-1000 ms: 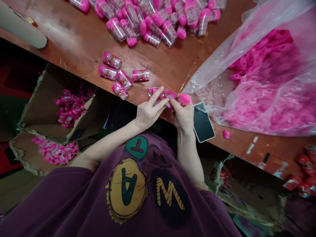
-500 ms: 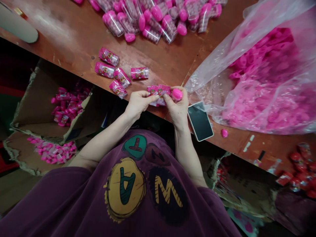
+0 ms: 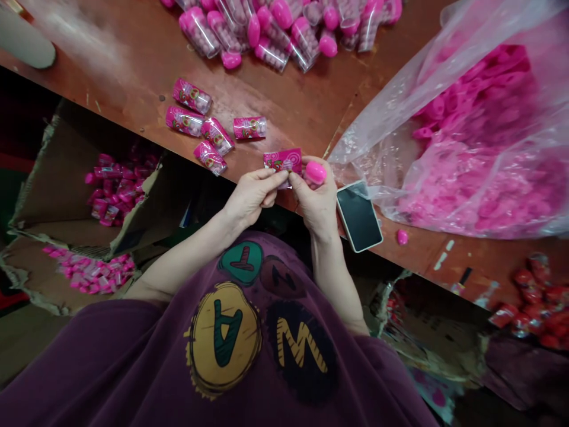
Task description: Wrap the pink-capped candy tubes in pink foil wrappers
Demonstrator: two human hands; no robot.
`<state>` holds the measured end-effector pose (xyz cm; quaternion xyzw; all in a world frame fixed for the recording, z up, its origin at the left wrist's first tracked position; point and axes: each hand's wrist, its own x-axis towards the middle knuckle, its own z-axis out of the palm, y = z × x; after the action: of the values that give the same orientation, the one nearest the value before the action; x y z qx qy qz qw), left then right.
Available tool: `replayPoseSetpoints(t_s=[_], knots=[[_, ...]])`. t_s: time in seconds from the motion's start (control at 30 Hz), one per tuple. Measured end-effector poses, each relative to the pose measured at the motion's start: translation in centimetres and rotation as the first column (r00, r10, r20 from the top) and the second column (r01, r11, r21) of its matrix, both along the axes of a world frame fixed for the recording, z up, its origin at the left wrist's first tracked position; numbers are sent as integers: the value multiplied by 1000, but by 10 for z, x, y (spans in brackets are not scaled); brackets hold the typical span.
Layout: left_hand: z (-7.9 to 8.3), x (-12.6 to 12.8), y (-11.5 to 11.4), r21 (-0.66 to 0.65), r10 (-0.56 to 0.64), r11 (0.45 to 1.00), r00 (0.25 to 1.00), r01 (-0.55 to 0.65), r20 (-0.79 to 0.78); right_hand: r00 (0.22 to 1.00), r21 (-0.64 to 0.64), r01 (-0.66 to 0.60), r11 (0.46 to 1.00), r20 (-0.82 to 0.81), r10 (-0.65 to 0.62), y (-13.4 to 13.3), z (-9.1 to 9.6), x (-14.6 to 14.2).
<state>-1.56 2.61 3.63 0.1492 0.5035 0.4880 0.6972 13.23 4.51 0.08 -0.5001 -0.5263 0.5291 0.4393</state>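
Near the table's front edge, my left hand [image 3: 253,194] pinches a pink printed wrapper [image 3: 284,159] between thumb and fingertips. The thumb of my right hand [image 3: 319,206] presses at the same spot, its tip close to the left fingertips. A small tube with a rounded pink cap [image 3: 316,172] is gripped in my right hand; its body is mostly hidden by the fingers. Left of the hands lie several wrapped candy tubes, one [image 3: 249,128] a little apart from the others. A phone [image 3: 360,216] lies beside my right wrist.
Pink-capped tubes of candy balls [image 3: 200,32] are heaped at the far side. A clear bag of pink caps [image 3: 480,172] fills the right. Below the table's left edge, open cardboard boxes [image 3: 48,201] hold pink pieces. Red wrapped items [image 3: 533,302] lie at far right.
The wrapper has shifted and now stands more upright and flatter above my fingertips. My two hands have drawn closer together. The view has shifted slightly.
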Motion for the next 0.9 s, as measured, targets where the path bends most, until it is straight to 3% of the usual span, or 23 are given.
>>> replayPoseSetpoints(t_s=[0.17, 0.27, 0.4, 0.5, 0.63, 0.73, 0.9], knots=[[-7, 20, -6, -22, -3, 1000, 995, 1, -98, 988, -60, 113, 992, -99, -118, -13, -10, 5], [-6, 26, -5, -60, -9, 998, 996, 4, -88, 988, -15, 140, 990, -66, -140, -17, -9, 9], [-3, 22, -2, -56, -73, 996, 995, 69, -74, 989, 81, 148, 986, -11, -147, -16, -2, 10], [-2, 14, -1, -47, -112, 993, 991, 109, -70, 991, 83, 132, 988, -17, -131, -14, 3, 10], [1, 6, 0, -14, -61, 998, 993, 60, -99, 984, -141, 63, 988, -158, -85, -10, 10, 11], [4, 1, 4, 19, 57, 998, 992, -55, -115, 945, -351, -75, 933, -323, -45, -10, 17, 15], [9, -6, 13, 1, 214, 976, 967, -216, -135, 875, -404, -226, 886, -484, 3, -16, 23, 18]])
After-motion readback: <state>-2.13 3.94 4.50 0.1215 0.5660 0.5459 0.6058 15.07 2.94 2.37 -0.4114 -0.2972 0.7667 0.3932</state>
